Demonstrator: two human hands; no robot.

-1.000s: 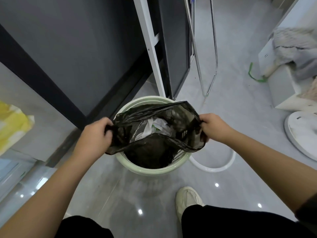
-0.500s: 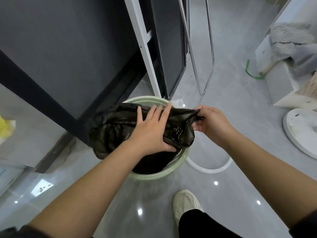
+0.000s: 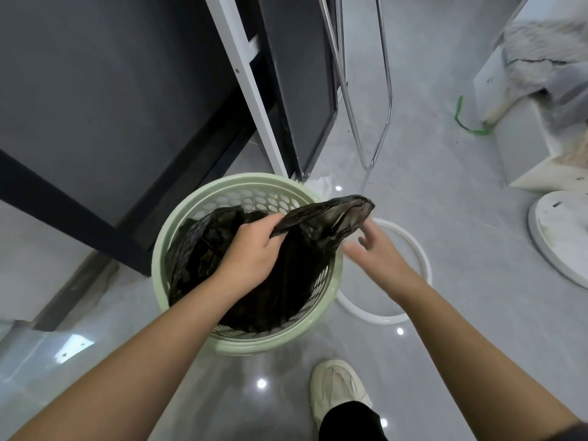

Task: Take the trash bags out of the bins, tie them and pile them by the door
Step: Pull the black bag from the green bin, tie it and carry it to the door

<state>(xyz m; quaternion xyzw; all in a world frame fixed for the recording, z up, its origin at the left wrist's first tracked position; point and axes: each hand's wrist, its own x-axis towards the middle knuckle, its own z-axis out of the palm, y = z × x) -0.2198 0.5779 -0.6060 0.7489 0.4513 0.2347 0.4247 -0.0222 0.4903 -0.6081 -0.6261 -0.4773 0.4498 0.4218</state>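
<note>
One thin black plastic trash bag, mouth gathered, sits inside the pale green perforated bin.
Left hand grips its neck; right hand, fingers slack, holds nothing. Advise taking the free flap and knotting tight.

trash bag: contents hidden | right grip: fingers motion-blurred | white disc: cut by right edge

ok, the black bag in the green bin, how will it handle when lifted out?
Likely floppy: the black bag creases and drapes where the left hand grips it. Probably light, since its thin film bunches into one fist, though the contents are hidden. The perforated green bin looks light too, so it may lift or tip with the bag.
</note>
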